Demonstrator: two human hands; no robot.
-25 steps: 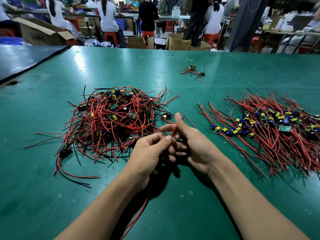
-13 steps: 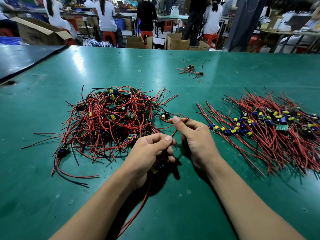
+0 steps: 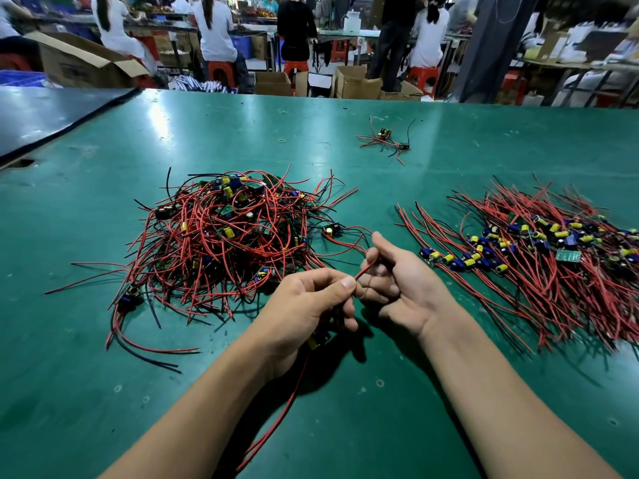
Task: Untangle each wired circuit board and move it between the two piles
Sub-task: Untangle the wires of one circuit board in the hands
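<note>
**Both hands on one board's red lead, just front-right of the tangled pile**

Your left hand (image 3: 304, 305) sits at the front-right edge of the tangled pile (image 3: 224, 236). Its thumb and forefinger pinch a red wire (image 3: 363, 270). The other fingers curl round a circuit board (image 3: 320, 338), whose yellow and blue parts show under your palm. From that board, a long lead (image 3: 276, 420) trails back from the pile towards you, partly hanging above the green table (image 3: 103, 409).

Your right hand (image 3: 397, 281) is a little further right of the pile, just beside the left hand. Its thumb is raised and its fingers are curled, with the fingertips closing on the far end of the same red wire. The wire runs taut and slanted between your two hands.

A single board (image 3: 332, 230) lies at the pile's right edge. Its thin leads loop out towards your right thumb, but you cannot tell whether they touch it.

The sorted pile (image 3: 536, 257) lies well to the right of the tangled pile, with its wires combed roughly parallel. A small stray bundle (image 3: 383, 140) lies beyond the tangled pile, off to its right.
</note>
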